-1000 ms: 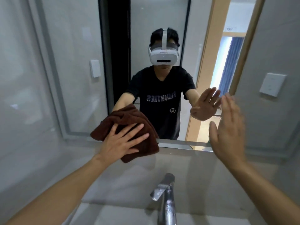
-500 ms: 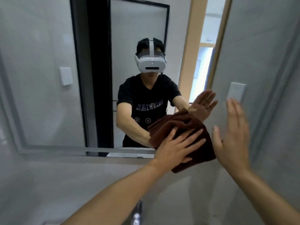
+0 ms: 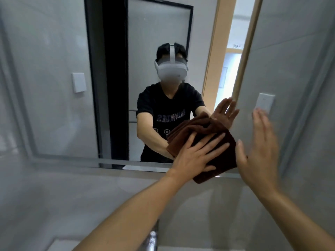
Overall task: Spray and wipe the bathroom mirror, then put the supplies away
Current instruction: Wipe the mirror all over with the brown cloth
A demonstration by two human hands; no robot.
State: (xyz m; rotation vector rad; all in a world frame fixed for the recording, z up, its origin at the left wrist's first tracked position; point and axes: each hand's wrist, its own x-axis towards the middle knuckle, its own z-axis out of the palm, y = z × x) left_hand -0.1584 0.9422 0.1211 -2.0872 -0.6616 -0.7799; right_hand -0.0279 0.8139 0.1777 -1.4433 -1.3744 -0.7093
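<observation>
A bunched brown cloth [image 3: 220,158] lies flat against the lower right part of the bathroom mirror [image 3: 59,113], overlapping its bottom edge. My left hand [image 3: 195,156] presses the cloth onto the glass with straight, spread fingers. My right hand [image 3: 259,151] is held up flat just right of the cloth, fingers straight, near the mirror's right edge; whether it touches the surface I cannot tell. The mirror reflects a person in a black shirt with a white headset. No spray bottle is in view.
A chrome tap [image 3: 153,238] rises at the bottom centre above the white basin rim [image 3: 59,245]. A grey tiled wall [image 3: 72,196] runs below and around the mirror. A white switch plate [image 3: 264,104] sits on the right wall.
My left hand has swept the cloth from the mirror's lower left across to the lower right, next to my right hand. The view has swung left and up.
</observation>
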